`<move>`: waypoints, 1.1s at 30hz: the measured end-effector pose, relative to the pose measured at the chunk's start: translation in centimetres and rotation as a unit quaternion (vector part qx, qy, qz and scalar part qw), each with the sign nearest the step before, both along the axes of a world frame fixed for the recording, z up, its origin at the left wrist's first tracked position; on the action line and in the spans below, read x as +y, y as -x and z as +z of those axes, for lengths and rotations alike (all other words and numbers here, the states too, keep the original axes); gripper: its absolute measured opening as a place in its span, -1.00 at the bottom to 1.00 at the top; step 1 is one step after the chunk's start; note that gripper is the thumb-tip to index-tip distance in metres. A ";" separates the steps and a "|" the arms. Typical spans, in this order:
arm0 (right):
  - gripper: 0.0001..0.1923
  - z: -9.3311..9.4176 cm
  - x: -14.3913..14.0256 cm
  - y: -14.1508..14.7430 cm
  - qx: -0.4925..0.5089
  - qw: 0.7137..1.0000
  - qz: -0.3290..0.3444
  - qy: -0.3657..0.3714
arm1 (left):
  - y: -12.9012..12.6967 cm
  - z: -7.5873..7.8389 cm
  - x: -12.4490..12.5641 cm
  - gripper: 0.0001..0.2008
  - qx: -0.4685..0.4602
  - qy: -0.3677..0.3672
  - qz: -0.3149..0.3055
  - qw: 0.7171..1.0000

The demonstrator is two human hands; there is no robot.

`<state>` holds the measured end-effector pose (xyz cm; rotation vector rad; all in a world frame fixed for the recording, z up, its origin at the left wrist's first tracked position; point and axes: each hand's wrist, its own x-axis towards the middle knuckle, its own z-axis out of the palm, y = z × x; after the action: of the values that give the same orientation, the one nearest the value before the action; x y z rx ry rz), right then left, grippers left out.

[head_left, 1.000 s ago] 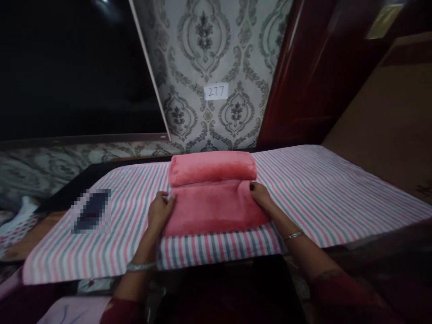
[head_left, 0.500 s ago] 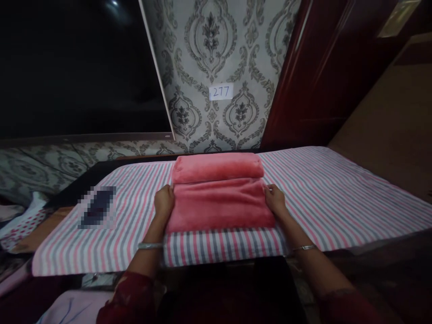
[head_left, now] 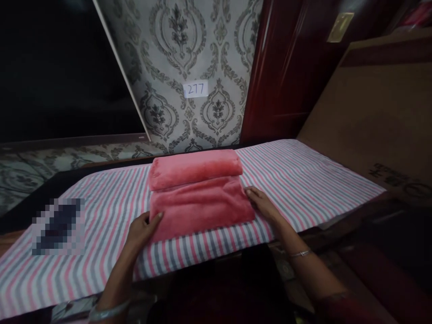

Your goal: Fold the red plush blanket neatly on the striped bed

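A coral-pink plush cloth (head_left: 202,204) lies on a striped sheet, its far part folded into a thick roll (head_left: 197,168) and its near part flat with a few creases. At the near left corner, my left hand (head_left: 140,231) holds the edge, thumb on top and the other fingers partly hidden beneath. On the opposite side my right hand (head_left: 261,202) pinches the right edge with its fingertips, just below the roll.
A pink, grey and white striped sheet (head_left: 290,180) covers the table. At left lies a pixelated dark object (head_left: 59,227). A big dark screen (head_left: 64,72) stands behind on the left, a cardboard box (head_left: 378,108) on the right. A "277" label (head_left: 195,88) marks the patterned wall.
The view has turned to the right. My left hand has slid down the cloth's left side to the near corner, its thumb now on top. My right hand stays by the right edge.
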<state>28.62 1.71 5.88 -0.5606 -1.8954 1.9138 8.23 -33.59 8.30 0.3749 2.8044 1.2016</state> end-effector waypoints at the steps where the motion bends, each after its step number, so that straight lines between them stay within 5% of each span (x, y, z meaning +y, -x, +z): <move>1: -0.62 0.2 -0.2 -0.3 0.008 1.000 0.008 -0.004 | -0.6 0.2 0.0 -0.40 -0.015 0.008 -0.016 1.000; 7: -0.58 0.7 -1.2 -0.1 0.000 0.995 -0.004 -0.097 | -2.5 1.1 0.0 -0.40 0.008 -0.125 -0.017 0.992; 10: -0.57 0.4 -1.2 -0.6 0.014 0.996 -0.047 -0.078 | -2.5 0.9 -0.6 -0.42 0.003 -0.144 0.007 0.990; 14: -0.55 0.3 -1.7 -1.6 -0.006 0.999 -0.019 -0.040 | -2.2 0.5 -1.4 -0.38 -0.067 -0.152 -0.054 0.985; 19: -0.52 0.9 -2.6 -2.0 0.014 0.999 0.039 0.010 | -2.3 0.2 -1.6 -0.41 -0.060 -0.112 -0.065 0.990; 26: -0.59 -0.2 -2.0 -2.3 0.007 0.999 -0.020 -0.027 | -2.0 0.3 -1.8 -0.56 0.043 -0.023 -0.007 0.999; 33: -0.51 -0.4 -2.2 -4.0 -0.005 0.997 0.057 -0.060 | -3.0 0.7 -2.8 -0.48 0.026 0.012 -0.036 0.999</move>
<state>32.64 -0.46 5.49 -0.4354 -2.0730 1.8537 11.26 -36.41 9.02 0.5064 2.8197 1.1588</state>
